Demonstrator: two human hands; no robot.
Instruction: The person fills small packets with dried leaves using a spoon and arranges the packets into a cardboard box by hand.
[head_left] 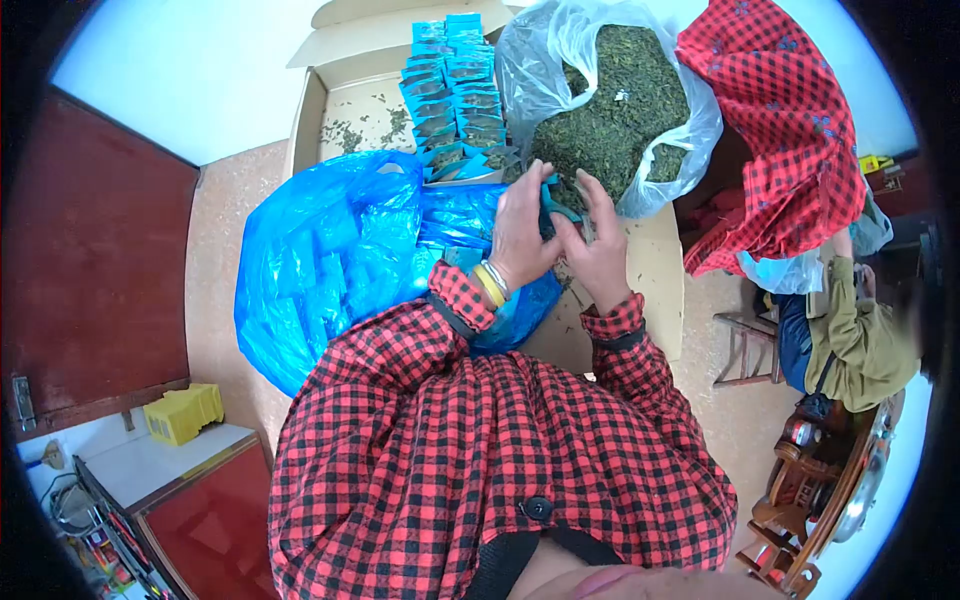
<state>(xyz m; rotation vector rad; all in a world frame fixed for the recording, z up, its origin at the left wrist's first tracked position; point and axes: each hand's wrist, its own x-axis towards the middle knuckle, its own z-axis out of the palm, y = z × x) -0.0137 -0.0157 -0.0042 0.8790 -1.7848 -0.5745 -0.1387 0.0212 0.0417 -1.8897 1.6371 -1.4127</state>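
Note:
A small blue pouch [556,204] is pinched between my two hands at the edge of a clear plastic bag [545,50] of dried green leaves [625,110]. My left hand [517,238], with bangles at the wrist, grips the pouch's left side. On the other side, my right hand [598,252] has its thumb and fingers closed around it. The pouch's contents are hidden by my fingers. Beyond my left hand, two rows of filled blue pouches [475,100] stand upright in a cardboard box [308,125]. A blue plastic bag [320,260] holding many flat pouches lies left of my left wrist.
Loose leaf bits [348,135] lie on the box floor. A red checked cloth [780,110] hangs at the right. Another person in an olive top [860,340] is at the far right, near a wooden stool [745,350]. A yellow box [185,413] sits on the cabinet at left.

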